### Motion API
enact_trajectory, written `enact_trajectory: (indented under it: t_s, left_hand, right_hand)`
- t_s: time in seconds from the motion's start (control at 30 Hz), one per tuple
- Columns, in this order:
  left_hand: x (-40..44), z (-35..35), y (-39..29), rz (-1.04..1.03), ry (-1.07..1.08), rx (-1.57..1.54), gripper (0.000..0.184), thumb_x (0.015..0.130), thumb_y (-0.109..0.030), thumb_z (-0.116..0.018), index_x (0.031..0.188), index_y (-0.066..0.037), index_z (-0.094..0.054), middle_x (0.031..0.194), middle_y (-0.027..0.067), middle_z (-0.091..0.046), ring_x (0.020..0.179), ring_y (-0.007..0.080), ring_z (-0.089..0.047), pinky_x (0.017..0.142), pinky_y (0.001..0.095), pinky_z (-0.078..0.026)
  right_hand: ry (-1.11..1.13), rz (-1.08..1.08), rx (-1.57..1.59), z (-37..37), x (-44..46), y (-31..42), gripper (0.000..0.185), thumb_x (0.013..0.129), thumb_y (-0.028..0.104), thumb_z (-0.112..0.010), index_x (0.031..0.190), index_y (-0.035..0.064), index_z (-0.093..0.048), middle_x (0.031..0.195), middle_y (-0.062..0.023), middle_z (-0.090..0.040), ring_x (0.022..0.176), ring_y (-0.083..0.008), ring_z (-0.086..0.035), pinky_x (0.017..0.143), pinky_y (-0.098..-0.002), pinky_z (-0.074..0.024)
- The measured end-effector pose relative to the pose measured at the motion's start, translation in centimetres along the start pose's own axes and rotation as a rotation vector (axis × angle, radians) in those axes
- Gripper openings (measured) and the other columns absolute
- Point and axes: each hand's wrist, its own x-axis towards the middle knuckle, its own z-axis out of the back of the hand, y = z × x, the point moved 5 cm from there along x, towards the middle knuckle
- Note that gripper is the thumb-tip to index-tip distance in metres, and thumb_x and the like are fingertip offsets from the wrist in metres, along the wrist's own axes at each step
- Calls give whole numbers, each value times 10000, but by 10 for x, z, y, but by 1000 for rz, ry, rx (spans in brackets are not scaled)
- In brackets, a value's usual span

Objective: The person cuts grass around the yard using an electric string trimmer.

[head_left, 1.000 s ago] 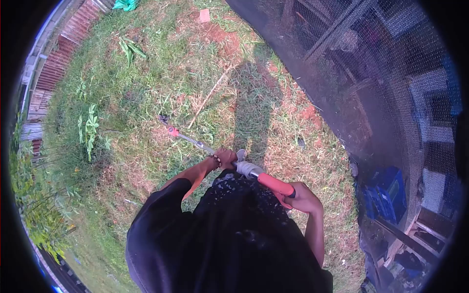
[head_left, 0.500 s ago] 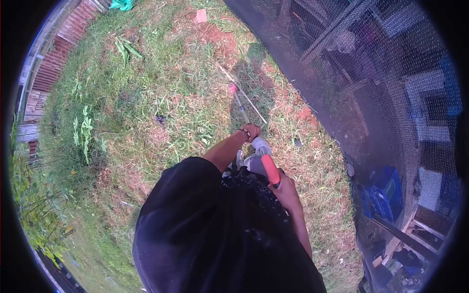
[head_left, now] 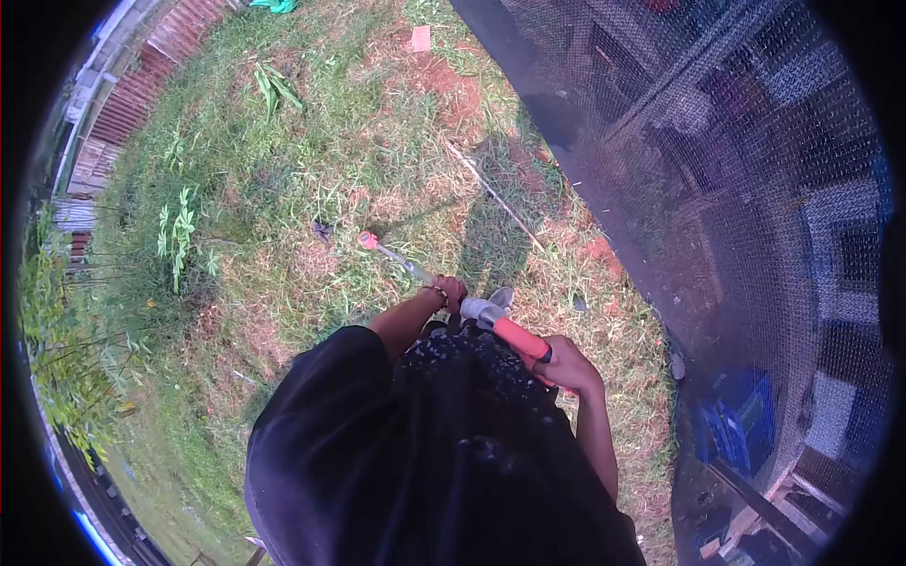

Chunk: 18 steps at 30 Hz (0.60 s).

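A long-shafted tool (head_left: 517, 337) with a red rear grip, a grey wrapped middle and a red head runs from lower right to upper left before my body. My left hand (head_left: 451, 292), with a bracelet at the wrist, is closed round the shaft ahead of the wrapped part. At the rear end, my right hand (head_left: 572, 366) wraps the red handle. The tool's red head (head_left: 368, 241) is over the grass, left of my shadow. A thin stick (head_left: 495, 196) lies on the ground beyond the tool.
Dark netting (head_left: 642, 217) stands along the right, with a blue crate (head_left: 741, 424) behind it. Leafy plants (head_left: 177, 236) grow at the left, near a rusty corrugated fence (head_left: 123, 108). A pinkish flat piece (head_left: 421, 39) and a dark scrap (head_left: 322, 229) lie on the ground.
The tool head swung right over the past second's first half, then back left. Both hands moved with it and kept their hold. The stick now lies farther right and at a different angle than at first.
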Motion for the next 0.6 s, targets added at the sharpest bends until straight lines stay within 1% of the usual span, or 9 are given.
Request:
enact_trajectory:
  t_s: [0.03,0.13,0.23,0.3,0.33,0.43,0.47,0.53,0.6]
  left_hand:
    - [-9,-2,-2,-11,15,-14,352,748,-446,-663,1004,-209,-709,1023,98,-712,987,298,-691,830,452,-537]
    - [-31,4,-11,33,128,-53,349,769,-457,-646,1009,-212,-714,1010,100,-718,981,305,-693,850,466,-525]
    - [-20,2,-16,87,64,-123,368,764,-472,-656,1022,-216,-715,997,94,-725,982,307,-692,863,464,-519]
    - [8,-5,-13,90,47,-101,371,756,-468,-674,1031,-222,-711,1014,89,-722,998,302,-688,869,468,-517]
    - [19,2,-16,89,35,-89,374,751,-466,-683,1036,-225,-709,1022,87,-720,1006,299,-686,872,470,-516]
    - [44,30,-35,94,5,-27,378,743,-442,-707,1060,-236,-701,1052,78,-713,1041,286,-674,878,484,-513]
    - [57,34,-40,77,35,35,392,743,-421,-710,1097,-254,-684,1074,69,-706,1075,277,-660,885,493,-512]
    - [71,54,-53,20,-13,3,385,729,-393,-725,1082,-249,-675,1090,67,-694,1088,274,-654,880,485,-519]
    - [84,76,-67,-6,-47,-9,371,713,-351,-740,1060,-241,-665,1106,63,-678,1097,272,-648,872,474,-527]
  right_hand:
    - [22,14,-35,7,2,1,189,699,64,-674,874,3,-640,756,-140,-654,737,-239,-641,718,-364,-489]
    - [106,-33,-111,25,15,-14,192,695,74,-683,873,7,-653,737,-136,-658,700,-229,-641,697,-363,-493]
    - [100,53,-174,48,20,-14,215,700,93,-700,894,9,-663,722,-128,-654,664,-215,-637,683,-358,-496]
    - [112,68,-145,62,20,-21,211,705,100,-705,893,11,-665,724,-129,-653,668,-220,-639,686,-360,-497]
    - [115,75,-132,68,19,-20,210,708,103,-708,892,12,-667,724,-129,-653,670,-223,-640,688,-361,-498]
    - [54,15,-120,82,-1,-12,211,729,110,-705,908,6,-664,738,-126,-652,692,-241,-638,706,-363,-497]
    - [29,3,-72,84,-4,-19,220,736,110,-705,922,2,-660,755,-134,-658,716,-257,-646,723,-369,-497]
    - [-20,-20,27,82,-11,-38,239,749,111,-705,950,-6,-652,790,-150,-669,764,-291,-661,756,-381,-497]
    - [-115,-58,17,80,-14,-49,270,757,108,-708,987,-10,-634,866,-178,-678,838,-326,-668,794,-402,-496]
